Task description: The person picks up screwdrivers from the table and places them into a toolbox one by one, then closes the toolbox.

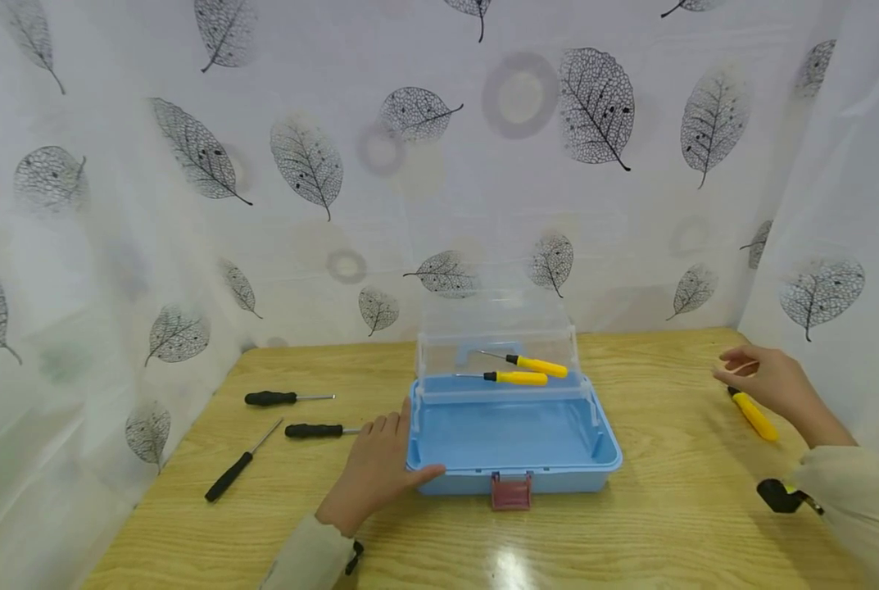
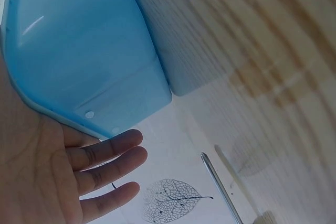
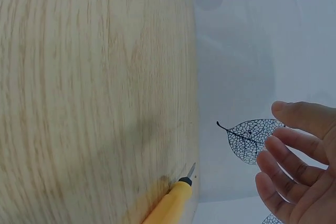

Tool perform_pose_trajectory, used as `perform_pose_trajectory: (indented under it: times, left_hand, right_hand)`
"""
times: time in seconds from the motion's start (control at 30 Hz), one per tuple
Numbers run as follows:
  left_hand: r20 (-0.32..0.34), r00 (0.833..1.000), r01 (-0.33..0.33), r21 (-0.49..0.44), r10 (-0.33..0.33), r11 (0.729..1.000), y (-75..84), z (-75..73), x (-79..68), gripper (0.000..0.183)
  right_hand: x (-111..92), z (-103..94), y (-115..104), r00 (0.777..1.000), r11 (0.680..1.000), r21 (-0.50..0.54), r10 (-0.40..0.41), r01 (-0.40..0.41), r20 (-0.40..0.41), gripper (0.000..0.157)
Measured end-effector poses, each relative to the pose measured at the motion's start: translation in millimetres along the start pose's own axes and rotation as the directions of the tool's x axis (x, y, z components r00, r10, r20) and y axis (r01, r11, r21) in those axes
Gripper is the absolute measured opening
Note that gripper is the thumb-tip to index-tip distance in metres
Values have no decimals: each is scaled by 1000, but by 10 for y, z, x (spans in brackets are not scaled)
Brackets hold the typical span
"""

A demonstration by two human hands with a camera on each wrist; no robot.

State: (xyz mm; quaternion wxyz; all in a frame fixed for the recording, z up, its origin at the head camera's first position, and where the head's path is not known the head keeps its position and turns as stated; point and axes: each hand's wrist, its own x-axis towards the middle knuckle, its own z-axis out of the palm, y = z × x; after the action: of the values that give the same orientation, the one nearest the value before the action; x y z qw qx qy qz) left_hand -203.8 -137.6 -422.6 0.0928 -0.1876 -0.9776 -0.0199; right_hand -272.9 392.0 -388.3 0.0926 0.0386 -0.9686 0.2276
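A light-blue toolbox (image 1: 513, 434) stands on the table with its clear lid (image 1: 498, 336) raised behind it. Two yellow-handled screwdrivers (image 1: 531, 378) lie side by side at the lid. My left hand (image 1: 376, 467) rests against the box's left side, thumb at the front rim, fingers fairly straight. Over at the right, my right hand (image 1: 767, 378) hovers above another yellow-handled screwdriver (image 1: 754, 416), fingers loosely bent with nothing between them. In the right wrist view that screwdriver (image 3: 170, 203) lies on the wood below the hand.
Left of the box lie three black-handled screwdrivers (image 1: 269, 398), one close beside the left hand. A pink latch (image 1: 511, 493) hangs at the box's front. A black object (image 1: 780, 496) sits by the right sleeve. Leaf-printed curtain (image 1: 439, 188) surrounds the wooden table (image 1: 675, 393).
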Motion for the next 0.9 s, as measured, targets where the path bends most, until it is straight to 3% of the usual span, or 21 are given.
perform_pose_trajectory:
  times: [0.9]
  left_hand:
    - [-15,1000,-9,8,9,1000,-10,-13,-2,107]
  right_hand:
    - [-98,26,259,997,999,-26,34,-32,70,53]
